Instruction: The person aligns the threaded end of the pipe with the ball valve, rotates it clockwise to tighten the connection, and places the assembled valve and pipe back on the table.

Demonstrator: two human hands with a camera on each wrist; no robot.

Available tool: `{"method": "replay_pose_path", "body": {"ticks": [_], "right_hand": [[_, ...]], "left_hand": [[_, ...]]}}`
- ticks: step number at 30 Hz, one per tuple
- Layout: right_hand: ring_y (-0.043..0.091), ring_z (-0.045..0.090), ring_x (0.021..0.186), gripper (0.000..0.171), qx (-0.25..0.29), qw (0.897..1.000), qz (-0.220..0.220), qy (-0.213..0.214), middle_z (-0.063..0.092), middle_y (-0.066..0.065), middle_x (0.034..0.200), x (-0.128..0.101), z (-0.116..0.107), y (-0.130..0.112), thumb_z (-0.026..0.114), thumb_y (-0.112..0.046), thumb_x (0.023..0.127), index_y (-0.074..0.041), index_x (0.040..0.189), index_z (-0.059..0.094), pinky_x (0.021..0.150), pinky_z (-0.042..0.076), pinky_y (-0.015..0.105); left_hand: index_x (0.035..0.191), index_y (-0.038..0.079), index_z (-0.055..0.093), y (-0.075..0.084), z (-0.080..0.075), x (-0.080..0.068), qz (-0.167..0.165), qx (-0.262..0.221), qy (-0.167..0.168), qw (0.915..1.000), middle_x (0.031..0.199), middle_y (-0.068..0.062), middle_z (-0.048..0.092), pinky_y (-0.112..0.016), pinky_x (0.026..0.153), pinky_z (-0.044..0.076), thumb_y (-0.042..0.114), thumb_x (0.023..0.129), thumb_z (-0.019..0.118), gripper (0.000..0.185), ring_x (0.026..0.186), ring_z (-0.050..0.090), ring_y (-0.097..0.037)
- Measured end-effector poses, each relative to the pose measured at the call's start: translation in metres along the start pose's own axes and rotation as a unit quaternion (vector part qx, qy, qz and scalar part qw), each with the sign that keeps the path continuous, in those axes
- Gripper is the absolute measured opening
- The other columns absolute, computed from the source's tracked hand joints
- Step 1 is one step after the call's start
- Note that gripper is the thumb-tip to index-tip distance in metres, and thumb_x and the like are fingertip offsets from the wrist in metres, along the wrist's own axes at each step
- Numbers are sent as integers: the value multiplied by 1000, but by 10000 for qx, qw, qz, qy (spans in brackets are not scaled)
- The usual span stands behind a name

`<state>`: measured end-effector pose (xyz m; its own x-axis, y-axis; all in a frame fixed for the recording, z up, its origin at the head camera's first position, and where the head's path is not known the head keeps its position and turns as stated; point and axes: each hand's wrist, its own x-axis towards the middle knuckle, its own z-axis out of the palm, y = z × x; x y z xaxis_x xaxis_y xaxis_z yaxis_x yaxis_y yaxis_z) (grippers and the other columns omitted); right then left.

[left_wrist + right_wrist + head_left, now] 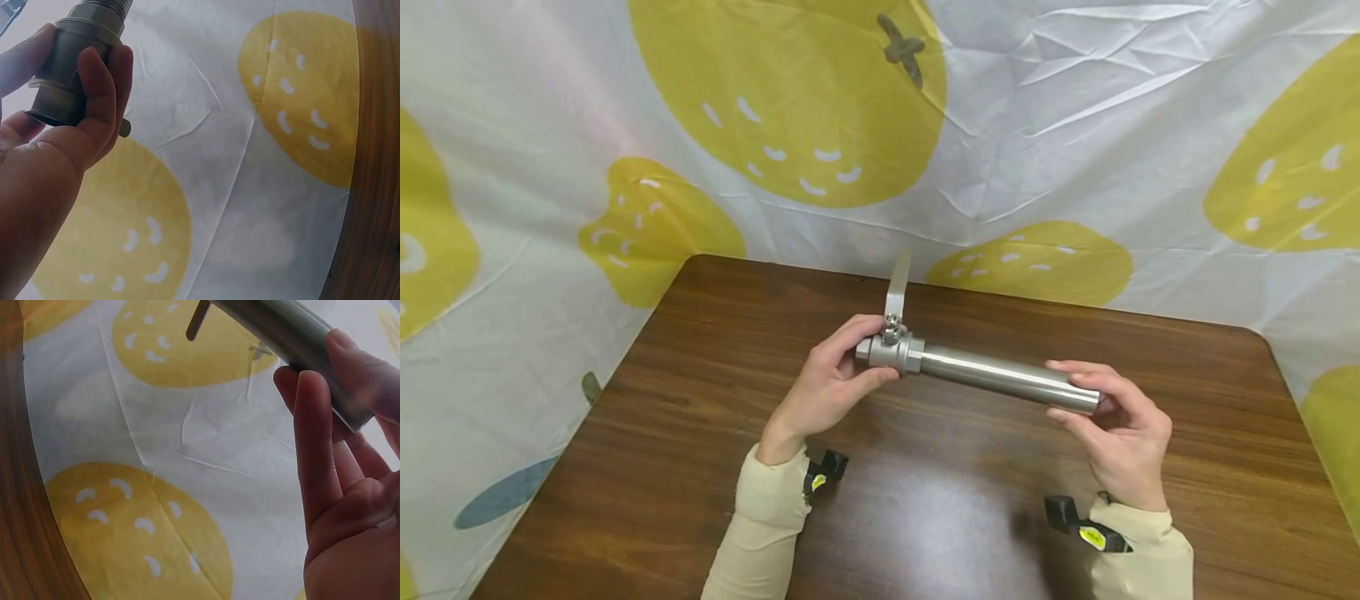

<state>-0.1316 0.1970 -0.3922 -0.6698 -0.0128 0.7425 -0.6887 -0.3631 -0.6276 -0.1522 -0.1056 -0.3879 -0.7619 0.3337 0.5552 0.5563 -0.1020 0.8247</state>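
Above the table, my left hand (822, 390) grips a silver metal ball valve (891, 354) by its body, thumb below and fingers behind. The valve's flat lever handle (897, 292) points away toward the back. A smooth steel pipe (1000, 373) extends rightward from the valve. Some screw thread (115, 5) shows at the top edge of the left wrist view, beyond the valve's hex end. At the pipe's far right end, my right hand (1126, 433) pinches it between thumb and fingers. In the right wrist view the pipe (290, 337) slopes down into those fingers.
Both hands are over a dark brown wooden table (700, 333). A white cloth (820, 237) with yellow fruit prints hangs close behind the table and along its sides. Black camera mounts (1093, 535) are strapped to both wrists over beige sleeves.
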Motion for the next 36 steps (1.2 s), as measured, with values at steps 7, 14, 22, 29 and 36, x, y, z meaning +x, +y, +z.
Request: {"method": "replay_pose_path", "body": {"ticks": [7,14,22,29,36], "right_hand": [[32,67,103,39,-16,10000,-12,-16,68,27,107,0,0,0,74,25,65,26,99,54,78,58,24],[31,68,102,39,-108,9999,86,28,69,26,107,-1,-1,2,74,26,64,25,98,55,77,58,24],[29,69,101,40,-145,9996,225,-21,69,25,109,-3,-2,7,73,26,65,23,101,55,78,58,24],[26,71,95,42,-265,9991,331,-14,69,24,108,-4,-3,9,72,26,65,24,103,54,72,58,22],[24,71,94,43,-487,9977,461,33,70,21,108,-5,-5,9,71,28,65,23,104,55,70,58,21]], "left_hand": [[124,-13,49,-1,0,0,-6,-65,-11,10000,123,-29,53,-21,90,51,-7,83,69,46,107,55,-13],[123,-11,50,-2,-1,0,-122,-122,-14,9998,123,-28,53,-23,93,51,-10,80,70,47,112,55,-15],[124,-8,52,1,-5,-2,-288,47,-26,9996,124,-24,56,-24,91,52,-12,78,71,50,108,56,-14],[124,-9,52,3,-5,-2,-295,4,-43,9996,124,-25,56,-25,91,53,-16,76,71,52,107,57,-14],[122,-9,53,4,-4,-1,-325,5,-10,9995,122,-26,57,-25,88,54,-18,74,71,51,104,58,-13]]}}
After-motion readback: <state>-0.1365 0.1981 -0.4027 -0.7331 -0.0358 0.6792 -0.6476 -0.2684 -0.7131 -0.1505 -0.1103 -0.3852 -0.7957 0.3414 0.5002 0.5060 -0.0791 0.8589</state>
